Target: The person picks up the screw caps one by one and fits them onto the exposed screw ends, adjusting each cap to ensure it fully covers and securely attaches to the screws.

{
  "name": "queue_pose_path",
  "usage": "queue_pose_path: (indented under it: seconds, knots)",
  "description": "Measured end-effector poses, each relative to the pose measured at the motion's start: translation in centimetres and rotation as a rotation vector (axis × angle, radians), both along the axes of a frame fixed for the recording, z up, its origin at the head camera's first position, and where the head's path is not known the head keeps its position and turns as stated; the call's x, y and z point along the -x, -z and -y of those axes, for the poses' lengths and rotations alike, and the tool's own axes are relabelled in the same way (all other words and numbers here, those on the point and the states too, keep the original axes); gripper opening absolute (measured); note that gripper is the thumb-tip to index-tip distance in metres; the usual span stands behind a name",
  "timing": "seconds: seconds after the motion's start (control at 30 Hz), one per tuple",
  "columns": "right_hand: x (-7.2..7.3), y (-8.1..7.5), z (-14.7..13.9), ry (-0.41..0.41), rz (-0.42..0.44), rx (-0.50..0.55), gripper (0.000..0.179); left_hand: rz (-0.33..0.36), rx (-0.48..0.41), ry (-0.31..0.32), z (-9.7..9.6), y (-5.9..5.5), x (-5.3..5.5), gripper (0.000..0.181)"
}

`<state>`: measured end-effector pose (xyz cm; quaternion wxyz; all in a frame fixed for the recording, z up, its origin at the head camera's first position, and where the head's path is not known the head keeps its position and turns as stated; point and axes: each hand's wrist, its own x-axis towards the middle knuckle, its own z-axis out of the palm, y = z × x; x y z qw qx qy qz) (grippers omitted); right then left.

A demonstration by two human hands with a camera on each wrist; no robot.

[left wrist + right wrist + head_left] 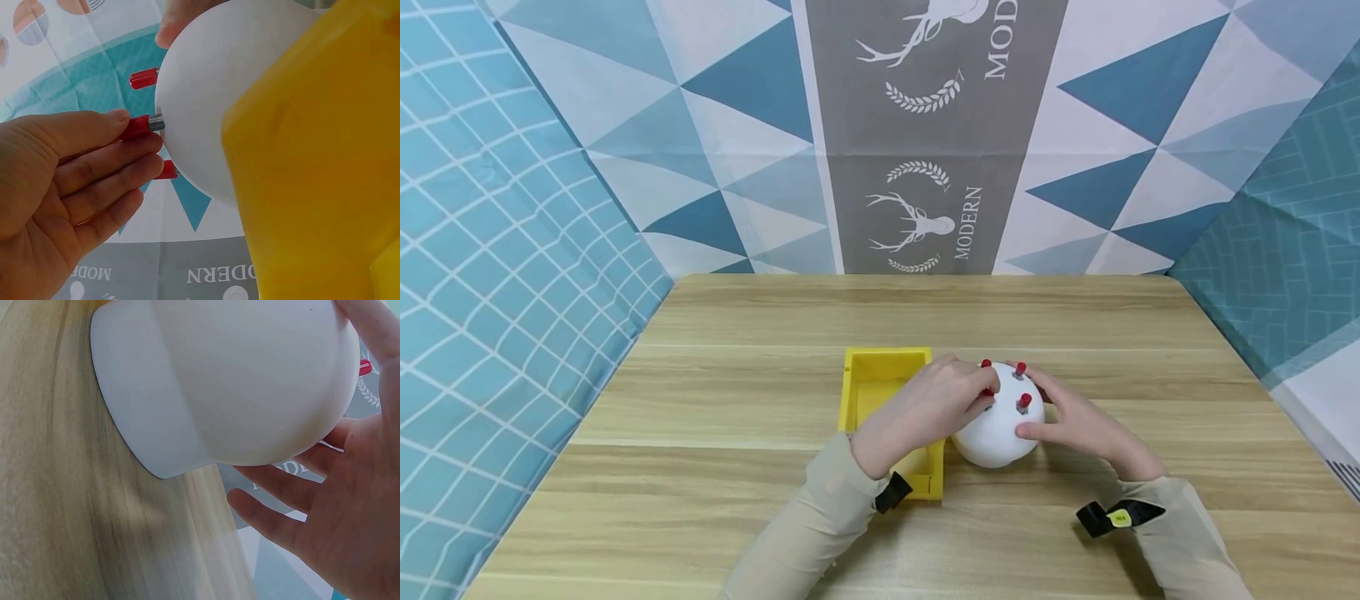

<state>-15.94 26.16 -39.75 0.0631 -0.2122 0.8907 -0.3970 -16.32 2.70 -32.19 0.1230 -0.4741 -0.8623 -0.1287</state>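
A white dome [996, 442] stands on the table, with several red-capped metal posts sticking up from its top. My left hand [934, 398] reaches over from the left and pinches a red cap [135, 129] between thumb and index finger. Bare screw thread shows between that cap and the dome. Two other red caps [144, 78] stand out on either side of it in the left wrist view. My right hand [1078, 425] holds the dome's right side, thumb at the front and fingers spread around the back. In the right wrist view the dome's broader base [137, 394] sits on the wood.
A yellow open-topped box [847, 396] stands close against the dome's left side, partly hidden under my left forearm. Both stand on a wooden table [700, 400]. A patterned cloth wall [917, 133] rises behind the table's far edge, with blue-green sheets at both sides.
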Motion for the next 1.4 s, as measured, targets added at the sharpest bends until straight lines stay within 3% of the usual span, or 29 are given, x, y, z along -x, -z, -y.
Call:
queue_pose_path:
  seconds: [0.33, 0.8, 1.17, 1.4]
  knots:
    - [0.0, 0.0, 0.0, 0.001, 0.002, 0.002, 0.076, -0.071, 0.045, -0.031, -0.1, 0.1, -0.2, 0.012]
    - [0.2, 0.0, 0.0, 0.009, -0.002, -0.004, 0.077, -0.003, 0.014, -0.046, 0.9, 0.1, 0.1, 0.017]
    - [0.0, -0.3, 0.2, 0.035, 0.017, -0.056, 0.080, 0.070, 0.019, -0.145, 3.6, 0.3, 0.2, 0.019]
    - [-0.6, -1.1, 0.2, 0.086, 0.023, -0.128, 0.083, 0.033, -0.028, -0.221, 6.5, 0.6, 0.6, 0.018]
